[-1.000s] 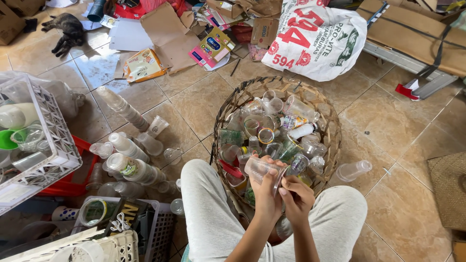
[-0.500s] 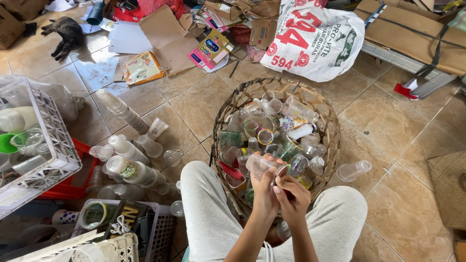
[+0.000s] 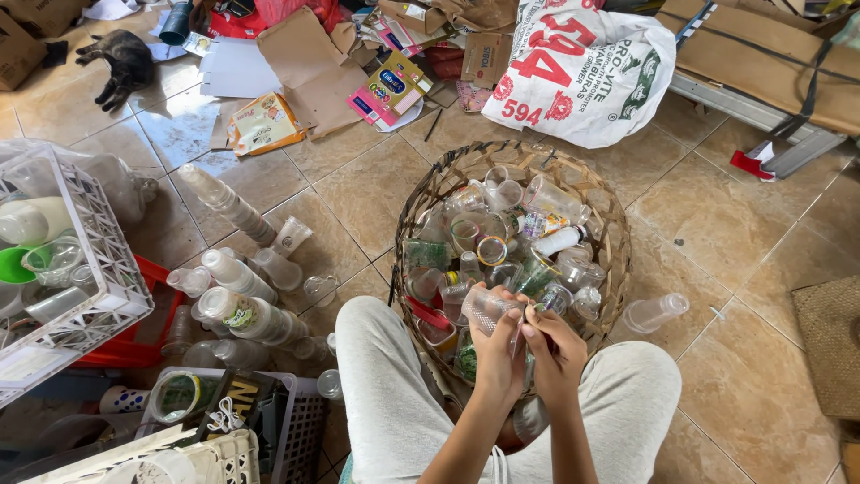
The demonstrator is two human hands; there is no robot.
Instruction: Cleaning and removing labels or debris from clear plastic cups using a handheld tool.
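Clear plastic cup [image 3: 488,309]: centre frame, above the knees, gripped at its base.
Left hand [image 3: 498,351]: fingers curled around the cup.
Right hand [image 3: 555,345]: fingertips pinched at the cup's side.
Woven basket [image 3: 618,235]: 12 o'clock of the hands, full of cups.
Stacked cups [image 3: 235,292]: 9 o'clock, on tiles.

A dark cat [image 3: 121,61] lies beside flattened cardboard [image 3: 309,63] and a white sack [image 3: 587,67].

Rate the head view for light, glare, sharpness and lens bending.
Head view: soft daylight, faint shadows; pale glare on the floor tiles at upper left. Sharp throughout: the woven basket, the left hand and right hand on a clear plastic cup show no motion blur. Wide-angle lens bends the edges, as at the white crate.
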